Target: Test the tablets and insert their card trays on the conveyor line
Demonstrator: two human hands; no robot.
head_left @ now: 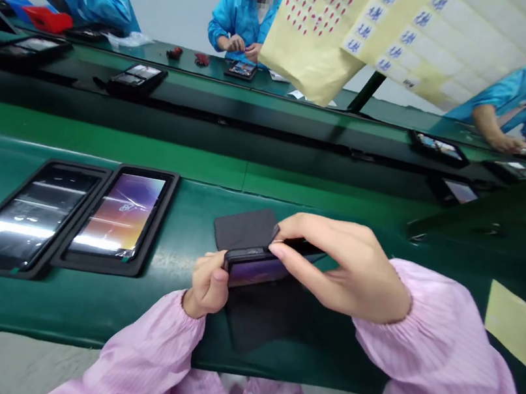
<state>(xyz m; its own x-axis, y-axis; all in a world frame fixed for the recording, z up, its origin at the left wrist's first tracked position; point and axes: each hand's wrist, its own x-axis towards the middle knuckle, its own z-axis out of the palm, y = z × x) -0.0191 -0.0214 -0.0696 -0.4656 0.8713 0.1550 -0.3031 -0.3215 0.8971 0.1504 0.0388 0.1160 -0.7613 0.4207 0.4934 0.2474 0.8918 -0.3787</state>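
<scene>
My left hand [210, 284] is closed around the left end of a black tablet [259, 272], which stands tilted on its long side with its lit purplish screen facing me. At the tablet's upper edge, my right hand [336, 264] pinches a small dark piece [275, 232] between thumb and forefinger. Whether that piece is attached to the tablet I cannot tell. The right part of the tablet is hidden behind the right hand. A dark grey pad [243, 228] lies just behind the tablet, and under it in front is a dark foam tray [253, 327], partly in shadow.
To the left lie two more tablets in foam trays, one with a dark screen [30, 215] and one lit [125, 212]. A yellow paper [523, 328] lies at right. Beyond runs a conveyor [262, 137] carrying devices. Co-workers in blue sit opposite; label sheets [314, 53] hang above.
</scene>
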